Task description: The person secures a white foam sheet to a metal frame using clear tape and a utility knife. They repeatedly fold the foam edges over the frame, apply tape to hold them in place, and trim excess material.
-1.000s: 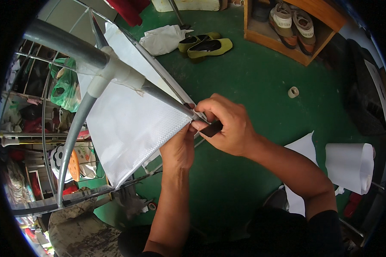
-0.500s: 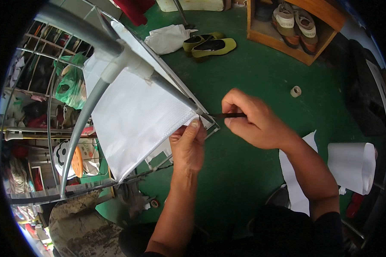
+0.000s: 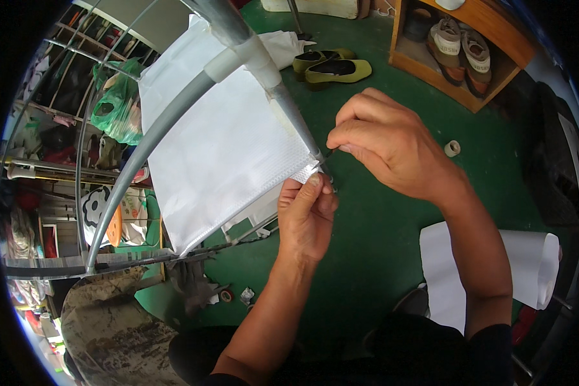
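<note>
Presently, your left hand (image 3: 307,219) is clamped on a corner of the white sheet (image 3: 225,141), thumb on top, just beside the near end of the grey tube (image 3: 294,122). The sheet spreads leftward from that pinch, partly behind the tube frame. Your right hand (image 3: 392,148) has thumb and forefinger together on a dark strip (image 3: 331,152), mostly hidden, its tip near the tube's end. On the green floor (image 3: 367,257) are green shoes (image 3: 341,72) and a small ring (image 3: 452,148).

Faintly glossy white sheet (image 3: 225,141), apparently plastic, smooth metal tube (image 3: 177,105), wooden cabinet (image 3: 495,27)
</note>
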A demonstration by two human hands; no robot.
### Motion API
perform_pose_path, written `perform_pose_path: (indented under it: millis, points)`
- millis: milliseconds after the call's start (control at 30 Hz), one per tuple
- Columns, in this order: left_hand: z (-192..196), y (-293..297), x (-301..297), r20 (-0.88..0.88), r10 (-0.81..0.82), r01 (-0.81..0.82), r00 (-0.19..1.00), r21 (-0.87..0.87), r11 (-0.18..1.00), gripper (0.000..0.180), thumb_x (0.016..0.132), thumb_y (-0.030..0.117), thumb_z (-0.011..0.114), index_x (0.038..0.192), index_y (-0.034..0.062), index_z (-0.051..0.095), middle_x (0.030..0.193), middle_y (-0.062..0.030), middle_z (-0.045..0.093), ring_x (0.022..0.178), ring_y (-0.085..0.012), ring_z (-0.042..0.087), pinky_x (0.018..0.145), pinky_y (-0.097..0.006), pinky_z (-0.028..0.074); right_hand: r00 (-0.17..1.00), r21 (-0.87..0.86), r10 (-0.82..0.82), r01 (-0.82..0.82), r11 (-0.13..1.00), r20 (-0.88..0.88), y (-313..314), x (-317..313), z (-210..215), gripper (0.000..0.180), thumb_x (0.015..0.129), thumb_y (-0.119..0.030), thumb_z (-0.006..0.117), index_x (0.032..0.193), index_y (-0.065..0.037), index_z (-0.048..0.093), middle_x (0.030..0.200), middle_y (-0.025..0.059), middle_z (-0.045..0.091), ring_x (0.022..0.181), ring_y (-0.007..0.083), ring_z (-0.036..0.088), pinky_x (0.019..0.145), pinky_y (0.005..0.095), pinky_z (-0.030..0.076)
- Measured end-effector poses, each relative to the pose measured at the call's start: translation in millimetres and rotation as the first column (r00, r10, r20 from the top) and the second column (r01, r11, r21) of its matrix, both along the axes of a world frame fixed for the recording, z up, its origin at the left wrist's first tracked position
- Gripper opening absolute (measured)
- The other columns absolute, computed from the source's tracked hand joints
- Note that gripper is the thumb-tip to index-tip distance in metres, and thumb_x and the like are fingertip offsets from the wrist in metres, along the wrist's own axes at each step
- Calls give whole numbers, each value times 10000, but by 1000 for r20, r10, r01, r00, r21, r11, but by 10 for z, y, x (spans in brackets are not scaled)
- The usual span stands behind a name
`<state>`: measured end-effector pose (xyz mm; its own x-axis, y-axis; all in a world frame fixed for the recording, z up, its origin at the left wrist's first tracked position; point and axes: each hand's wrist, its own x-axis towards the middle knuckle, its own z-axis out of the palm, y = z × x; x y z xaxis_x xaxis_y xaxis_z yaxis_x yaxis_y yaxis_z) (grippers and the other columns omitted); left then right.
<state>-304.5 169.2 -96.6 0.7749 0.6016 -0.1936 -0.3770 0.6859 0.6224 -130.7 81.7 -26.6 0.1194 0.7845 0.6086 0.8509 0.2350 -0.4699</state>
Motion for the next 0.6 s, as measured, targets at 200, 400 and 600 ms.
perform_pose_path:
  millis: [200,400,600]
  points:
    - [-8,-21,-15,16,-32,33,999,-25,999,76,952,150,672,945,93,622,798,-18,597,639,-108,440,618,-263,372,999,-65,9,-7,998,36,54,5,-4,53,858,-39,667,910,-46,658,886,72,613,866,277,594,745,398,484]
    - [23,-67,7,84,-54,65,995,-130,989,88,952,174,676,944,111,616,785,-9,575,638,-110,430,608,-261,357,999,-58,31,-33,998,-35,80,26,-39,85,833,-22,694,899,-8,642,883,100,632,851,290,598,728,396,486]
    - [151,-135,69,68,-17,36,998,-290,956,94,964,199,671,1008,129,626,745,24,523,610,-96,400,573,-249,311,998,-30,33,-35,999,-44,110,14,-109,60,857,-39,673,900,-25,632,870,86,622,854,286,601,743,408,483]
